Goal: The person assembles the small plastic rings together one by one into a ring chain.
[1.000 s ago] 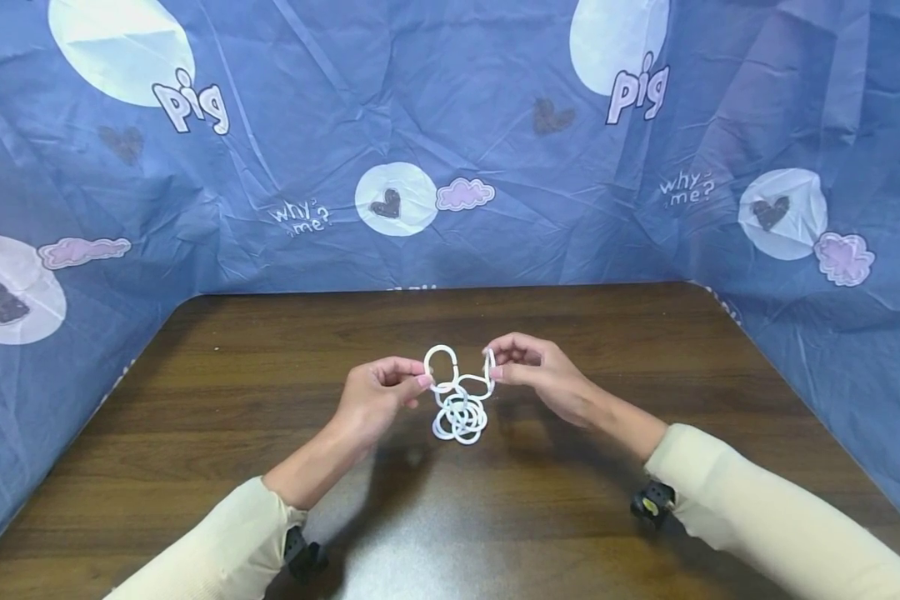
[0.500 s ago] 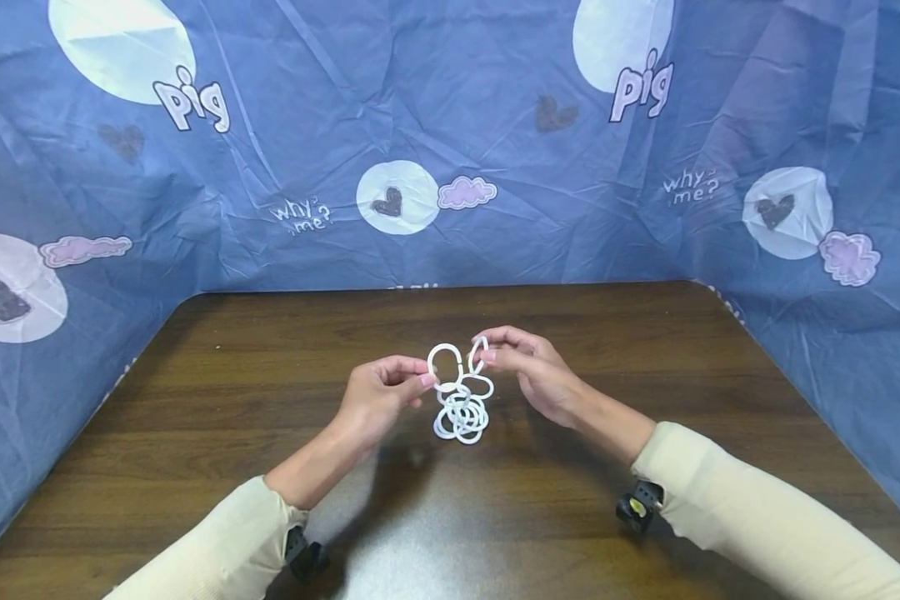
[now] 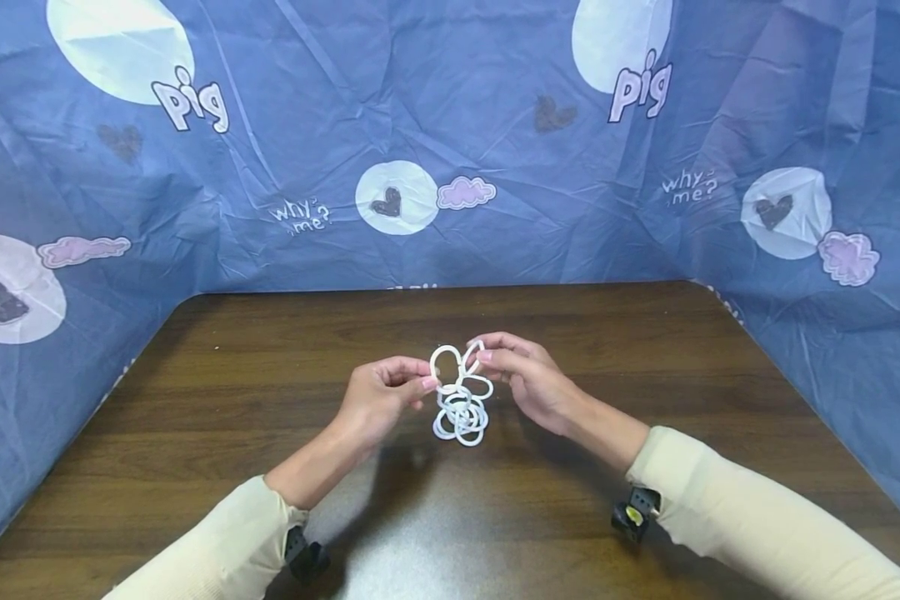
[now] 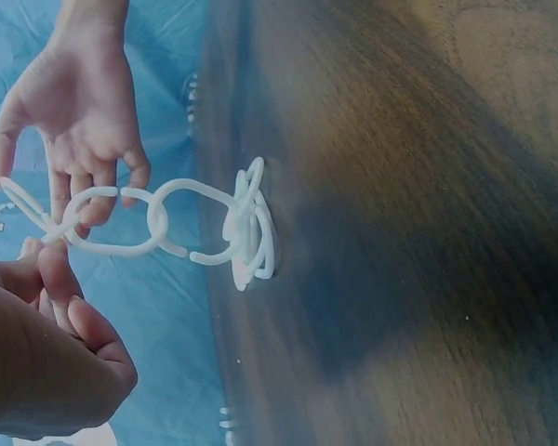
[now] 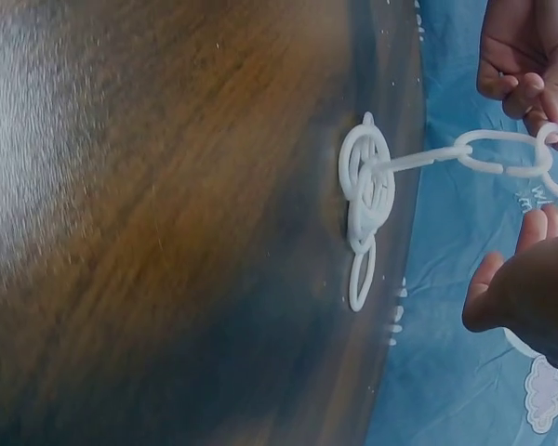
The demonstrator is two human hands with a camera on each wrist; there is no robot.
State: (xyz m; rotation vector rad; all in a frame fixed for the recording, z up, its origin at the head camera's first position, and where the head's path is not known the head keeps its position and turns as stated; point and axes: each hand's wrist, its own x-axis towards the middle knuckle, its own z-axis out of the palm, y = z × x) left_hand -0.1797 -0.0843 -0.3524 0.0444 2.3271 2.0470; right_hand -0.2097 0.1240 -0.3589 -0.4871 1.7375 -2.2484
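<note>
A chain of white plastic links, some with a visible gap in the loop, rises from a heap (image 3: pixel 461 417) on the brown table. My left hand (image 3: pixel 375 398) pinches one upper link (image 3: pixel 445 347) between thumb and fingers. On the other side, my right hand (image 3: pixel 540 379) pinches the end link (image 3: pixel 483 343) by its edge, close against the left hand's link. In the left wrist view, more links (image 4: pixel 112 249) run from the fingers down to the heap (image 4: pixel 251 228). The right wrist view shows a stretched link (image 5: pixel 423 158) leaving the heap (image 5: pixel 367 177).
The wooden table (image 3: pixel 270 333) spreads around the hands. A blue printed cloth (image 3: pixel 450 108) stands behind it and along both sides. Black wrist cameras sit below the left sleeve (image 3: pixel 217 542) and the right sleeve (image 3: pixel 750 508).
My right hand has moved left, bringing its tilted link up against the link in my left hand. The left hand has shifted very slightly right; the heap stays in place.
</note>
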